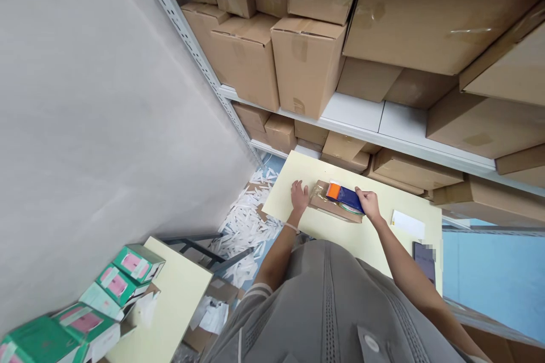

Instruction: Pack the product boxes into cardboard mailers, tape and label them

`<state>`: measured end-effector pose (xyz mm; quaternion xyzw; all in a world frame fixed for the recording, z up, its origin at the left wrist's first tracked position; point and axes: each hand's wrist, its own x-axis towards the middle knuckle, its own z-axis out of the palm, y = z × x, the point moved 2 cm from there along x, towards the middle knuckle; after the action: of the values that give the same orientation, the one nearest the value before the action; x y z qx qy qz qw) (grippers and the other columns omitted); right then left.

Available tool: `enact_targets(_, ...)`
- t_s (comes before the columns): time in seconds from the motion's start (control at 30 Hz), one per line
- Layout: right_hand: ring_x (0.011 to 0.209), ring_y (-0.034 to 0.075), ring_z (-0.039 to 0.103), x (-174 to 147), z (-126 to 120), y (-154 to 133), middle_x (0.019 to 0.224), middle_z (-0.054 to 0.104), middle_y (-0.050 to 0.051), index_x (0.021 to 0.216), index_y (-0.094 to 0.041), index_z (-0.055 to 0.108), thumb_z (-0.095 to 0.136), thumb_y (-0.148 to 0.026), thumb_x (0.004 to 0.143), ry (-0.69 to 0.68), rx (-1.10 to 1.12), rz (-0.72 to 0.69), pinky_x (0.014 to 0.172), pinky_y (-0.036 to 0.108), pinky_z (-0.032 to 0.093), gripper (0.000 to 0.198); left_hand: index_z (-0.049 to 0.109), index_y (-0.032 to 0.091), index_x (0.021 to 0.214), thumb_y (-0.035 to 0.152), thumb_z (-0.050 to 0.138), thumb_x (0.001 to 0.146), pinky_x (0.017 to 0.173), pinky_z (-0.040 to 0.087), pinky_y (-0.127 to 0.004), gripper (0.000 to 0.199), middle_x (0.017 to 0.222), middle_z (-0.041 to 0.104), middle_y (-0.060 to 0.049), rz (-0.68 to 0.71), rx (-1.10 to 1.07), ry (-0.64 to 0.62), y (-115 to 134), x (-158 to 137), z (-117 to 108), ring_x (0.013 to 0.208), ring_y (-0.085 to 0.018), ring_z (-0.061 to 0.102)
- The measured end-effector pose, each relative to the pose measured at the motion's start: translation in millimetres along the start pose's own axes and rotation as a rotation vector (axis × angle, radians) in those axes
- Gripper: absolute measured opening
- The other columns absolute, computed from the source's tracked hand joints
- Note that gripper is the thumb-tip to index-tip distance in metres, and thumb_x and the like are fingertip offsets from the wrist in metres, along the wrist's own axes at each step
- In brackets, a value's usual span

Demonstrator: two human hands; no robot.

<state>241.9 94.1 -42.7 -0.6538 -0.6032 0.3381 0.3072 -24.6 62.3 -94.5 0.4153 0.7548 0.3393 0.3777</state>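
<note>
A small cardboard box (347, 216) lies on the pale yellow table (281, 195), with shiny clear tape over its left part. My right hand (368, 203) grips the dark blue end of a tape dispenser (349, 197). The dispenser has an orange front and rests on or just above the top of the box; part of a tape roll shows at its lower edge. At the left end of the box is my left hand (300, 196), its fingers spread and holding nothing. Whether its fingertips touch the box I cannot tell.
A phone (424, 261) and a white paper (407, 223) lie on the table's right side. Shelves (357, 125) full of cardboard boxes stand behind. Green boxes (134, 264) sit on a second table (179, 289) at lower left. Paper strips (251, 224) cover the floor.
</note>
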Motion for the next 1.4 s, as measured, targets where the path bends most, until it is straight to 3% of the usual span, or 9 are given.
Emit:
enact_targets(0.13,0.046,0.009,0.023,-2.2,-1.0,-2.4,0.043,0.024,-0.004,0.043,-0.024,0.025,0.046,-0.07,0.081,0.006,-0.01,-0.013,0.048,0.028,0.024,0.063,0.029,0.016,0.152,0.042,0.031,0.1,0.123,0.011,-0.045,0.058,0.163,0.021,-0.014,0.544,0.331,-0.189,14.9,-12.9,-8.5,0.152,-0.024,0.01)
enact_targets(0.3,0.044,0.01,0.025,-7.1,-1.0,-6.3,0.042,0.026,-0.003,0.041,-0.024,0.026,0.041,-0.076,0.081,0.003,-0.037,-0.024,0.048,0.028,0.025,0.067,0.011,0.005,0.155,0.067,0.064,0.077,0.122,0.001,-0.049,0.114,0.162,0.012,-0.024,0.87,0.589,-0.424,20.8,-19.4,8.8,0.152,-0.031,0.005)
enact_targets(0.47,0.046,0.013,0.038,-9.4,0.7,-18.5,0.042,0.041,0.001,0.04,-0.022,0.037,0.034,-0.074,0.086,-0.035,-0.22,-0.033,0.053,0.028,0.029,0.069,0.006,0.004,0.156,0.068,0.082,0.052,0.123,-0.003,-0.049,0.144,0.162,0.006,-0.024,0.867,0.708,-0.493,29.5,-7.6,32.2,0.152,-0.032,0.002)
enact_targets(0.67,0.068,0.021,0.061,-3.7,-7.6,-39.0,0.062,0.067,0.006,0.059,-0.022,0.068,0.036,-0.06,0.092,-0.14,-0.538,0.023,0.061,0.029,0.035,0.06,0.0,0.005,0.157,0.079,0.07,0.058,0.121,-0.007,-0.054,0.141,0.162,0.001,-0.021,0.885,0.898,-0.461,31.6,-5.8,35.0,0.152,-0.034,-0.004)
enact_targets(0.8,0.076,0.023,0.065,-1.3,-17.1,-53.5,0.069,0.071,0.007,0.063,-0.024,0.072,0.036,-0.058,0.093,-0.22,-0.644,0.017,0.063,0.029,0.036,0.058,0.0,0.005,0.156,0.079,0.067,0.062,0.122,-0.003,-0.055,0.138,0.163,0.001,-0.02,0.876,0.973,-0.468,35.4,-5.7,32.9,0.152,-0.033,-0.006)
enact_targets(0.9,0.078,0.024,0.066,-0.1,-45.8,-48.8,0.073,0.073,0.007,0.066,-0.024,0.074,0.036,-0.058,0.093,-0.213,-0.701,0.011,0.063,0.03,0.037,0.058,0.001,0.006,0.157,0.076,0.067,0.065,0.121,0.0,-0.055,0.133,0.163,0.001,-0.019,0.855,1.007,-0.492,38.9,-5.0,31.3,0.152,-0.032,-0.006)
enact_targets(1.1,0.079,0.028,0.067,-5.2,-167.3,14.0,0.076,0.074,0.011,0.08,-0.022,0.079,0.037,-0.063,0.091,-0.082,-0.819,0.116,0.062,0.031,0.039,0.06,0.001,0.008,0.157,0.074,0.068,0.065,0.121,0.0,-0.056,0.132,0.163,0.001,-0.02,0.846,1.02,-0.514,41.9,-2.4,30.9,0.152,-0.034,-0.004)
enact_targets(1.17,0.078,0.028,0.067,-11.2,-191.4,29.7,0.076,0.073,0.012,0.081,-0.02,0.079,0.036,-0.063,0.091,-0.089,-0.863,0.14,0.062,0.032,0.04,0.062,0.0,0.008,0.157,0.075,0.068,0.065,0.121,0.001,-0.056,0.132,0.163,0.001,-0.02,0.849,1.027,-0.515,42.4,-1.9,31.9,0.152,-0.034,-0.003)
enact_targets(1.4,0.087,0.029,0.069,-15.9,-171.8,32.8,0.084,0.075,0.015,0.084,-0.019,0.079,0.032,-0.056,0.095,-0.177,-1.031,0.095,0.068,0.032,0.04,0.061,-0.002,0.009,0.157,0.076,0.067,0.065,0.121,0.002,-0.057,0.133,0.163,0.0,-0.019,0.84,1.058,-0.513,44.5,-2.7,33.7,0.152,-0.034,-0.003)
